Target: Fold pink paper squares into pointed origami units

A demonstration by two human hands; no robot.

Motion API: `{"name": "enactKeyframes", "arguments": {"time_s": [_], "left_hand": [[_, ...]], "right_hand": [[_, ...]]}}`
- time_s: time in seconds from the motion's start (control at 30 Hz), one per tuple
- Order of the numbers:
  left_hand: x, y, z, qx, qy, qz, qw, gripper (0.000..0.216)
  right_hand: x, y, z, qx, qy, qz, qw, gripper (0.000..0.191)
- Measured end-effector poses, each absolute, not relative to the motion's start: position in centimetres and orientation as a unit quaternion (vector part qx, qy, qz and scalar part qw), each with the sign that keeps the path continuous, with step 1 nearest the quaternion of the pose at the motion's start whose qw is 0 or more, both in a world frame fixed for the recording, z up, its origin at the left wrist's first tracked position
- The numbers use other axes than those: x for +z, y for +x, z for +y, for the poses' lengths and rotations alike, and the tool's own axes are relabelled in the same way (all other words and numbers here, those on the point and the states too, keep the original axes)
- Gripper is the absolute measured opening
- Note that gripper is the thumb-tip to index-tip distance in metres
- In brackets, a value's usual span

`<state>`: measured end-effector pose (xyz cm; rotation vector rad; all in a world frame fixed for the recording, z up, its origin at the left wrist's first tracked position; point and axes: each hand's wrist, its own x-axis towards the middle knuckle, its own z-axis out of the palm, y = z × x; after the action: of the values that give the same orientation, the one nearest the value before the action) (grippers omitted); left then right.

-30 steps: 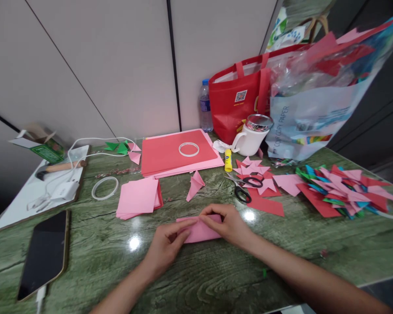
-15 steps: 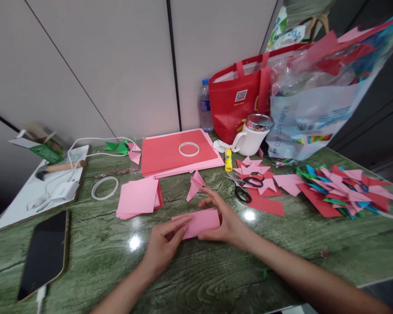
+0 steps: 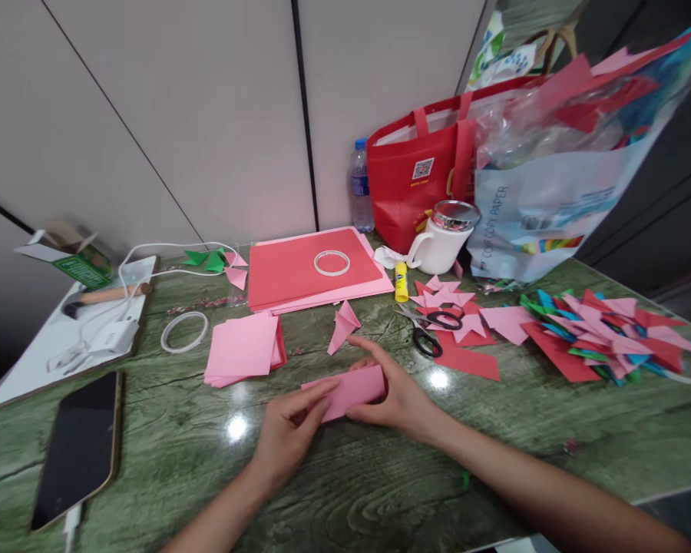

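Observation:
A pink sheet of paper (image 3: 354, 393), folded into a narrow rectangle, is between my hands just above the green table. My left hand (image 3: 291, 426) pinches its left end, thumb and index finger on top. Around its right end my right hand (image 3: 388, 388) is closed, thumb at the near edge and fingers at the far side. Just beyond my right fingertips lies a small folded pink paper piece (image 3: 344, 326). To the left is a stack of pink and red paper squares (image 3: 242, 346). Black-handled scissors (image 3: 429, 342) rest to the right.
Red and pink sheets (image 3: 299, 269) with a tape roll (image 3: 332, 263) lie behind. A glue stick (image 3: 401, 283), a white mug (image 3: 441, 246) and bags stand at the back. Folded coloured pieces (image 3: 604, 334) are heaped right. A phone (image 3: 81, 442) lies left.
My right hand has shifted slightly left on the folded pink paper, and its right end now looks more curled up. My left hand stays in place.

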<state>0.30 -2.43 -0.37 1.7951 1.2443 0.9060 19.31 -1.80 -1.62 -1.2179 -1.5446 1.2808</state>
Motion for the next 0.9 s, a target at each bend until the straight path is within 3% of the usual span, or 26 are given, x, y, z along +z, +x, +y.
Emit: {"name": "enactKeyframes", "arguments": {"time_s": [0.37, 0.67, 0.9], "left_hand": [[-0.5, 0.1, -2.4, 0.343, 0.707, 0.499, 0.364, 0.026], [-0.6, 0.3, -2.6, 0.337, 0.701, 0.51, 0.369, 0.027], [-0.6, 0.3, -2.3, 0.332, 0.678, 0.529, 0.387, 0.028]], "right_hand": [[-0.9, 19.2, -1.8, 0.494, -0.503, -0.601, 0.377, 0.071], [-0.7, 18.8, -1.7, 0.641, -0.476, -0.476, 0.368, 0.072], [-1.8, 19.1, -1.3, 0.582, -0.487, -0.524, 0.388, 0.069]]}}
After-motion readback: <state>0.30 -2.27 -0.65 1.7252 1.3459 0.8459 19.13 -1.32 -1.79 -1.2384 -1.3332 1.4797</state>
